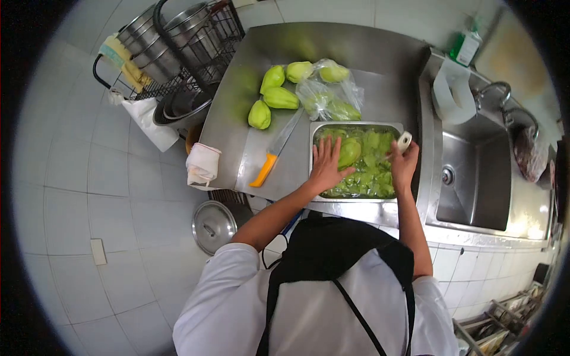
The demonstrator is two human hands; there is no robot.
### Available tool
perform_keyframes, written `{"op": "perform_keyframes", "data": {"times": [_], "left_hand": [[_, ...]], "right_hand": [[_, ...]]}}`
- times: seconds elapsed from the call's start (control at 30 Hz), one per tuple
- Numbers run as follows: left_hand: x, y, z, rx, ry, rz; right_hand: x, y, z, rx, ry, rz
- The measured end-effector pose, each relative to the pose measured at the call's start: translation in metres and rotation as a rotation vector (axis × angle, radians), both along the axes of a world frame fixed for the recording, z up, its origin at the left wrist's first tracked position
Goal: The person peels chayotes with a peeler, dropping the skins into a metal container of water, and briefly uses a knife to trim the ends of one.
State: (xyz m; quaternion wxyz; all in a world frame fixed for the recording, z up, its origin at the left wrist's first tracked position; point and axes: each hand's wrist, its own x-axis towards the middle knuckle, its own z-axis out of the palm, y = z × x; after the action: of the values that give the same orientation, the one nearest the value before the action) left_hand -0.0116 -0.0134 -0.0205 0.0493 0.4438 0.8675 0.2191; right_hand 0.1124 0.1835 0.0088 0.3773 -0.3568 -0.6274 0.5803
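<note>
A metal tray [356, 200] full of green leafy pieces under water or clear film sits on the steel counter. My left hand [326, 166] lies with spread fingers over the tray's left part, beside a green chayote [350, 152] in it. At the tray's right side my right hand [404, 163] is closed round a tool with a pale handle [404, 141]; its working end is too small to tell. Behind the tray lies a clear plastic bag [328, 95] with several chayotes. More loose chayotes [281, 98] rest to its left.
A knife with an orange handle [263, 170] lies left of the tray. A folded cloth [203, 163] is on the counter's left edge. The sink [475, 178] and faucet [496, 89] are at the right. A rack with metal pots [145, 44] stands back left, a lidded pot [214, 227] below.
</note>
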Motion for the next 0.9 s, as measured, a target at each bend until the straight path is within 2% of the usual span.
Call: {"op": "perform_keyframes", "data": {"times": [0.1, 0.2, 0.3, 0.4, 0.43, 0.53, 0.63, 0.73, 0.8, 0.87, 0.9], "left_hand": [[-0.021, 0.008, 0.011, 0.120, 0.116, 0.049], [-0.075, 0.034, 0.040, 0.245, 0.014, 0.187], [-0.140, 0.067, 0.057, 0.130, -0.003, 0.232], [-0.189, 0.086, 0.057, -0.206, 0.415, -0.115], [-0.199, 0.088, 0.058, -0.203, 0.407, -0.183], [-0.231, 0.126, 0.069, -0.710, 0.154, -0.320], [-0.240, 0.143, 0.060, -0.467, 0.065, -0.269], [-0.238, 0.154, 0.036, -0.113, 0.336, -0.329], [-0.247, 0.171, 0.005, -0.033, 0.553, -0.387], [-0.250, 0.180, 0.001, -0.092, 0.566, -0.399], [-0.245, 0.183, 0.006, -0.186, 0.470, -0.392]], "right_hand": [[0.007, -0.004, -0.014, 0.112, -0.205, 0.071], [0.009, -0.011, -0.010, 0.444, -0.584, 0.108], [0.002, -0.027, 0.017, 0.406, -0.716, 0.120], [0.004, -0.033, 0.023, 0.476, -0.692, 0.154], [0.005, -0.034, 0.022, 0.476, -0.694, 0.165], [0.021, -0.036, 0.018, 0.431, -0.696, 0.186], [0.035, -0.044, 0.040, 0.266, -0.721, 0.190], [0.045, -0.047, 0.046, 0.210, -0.712, 0.164], [0.052, -0.048, 0.045, 0.216, -0.692, 0.195], [0.056, -0.050, 0.048, 0.150, -0.715, 0.193], [0.056, -0.051, 0.044, 0.182, -0.665, 0.207]]}}
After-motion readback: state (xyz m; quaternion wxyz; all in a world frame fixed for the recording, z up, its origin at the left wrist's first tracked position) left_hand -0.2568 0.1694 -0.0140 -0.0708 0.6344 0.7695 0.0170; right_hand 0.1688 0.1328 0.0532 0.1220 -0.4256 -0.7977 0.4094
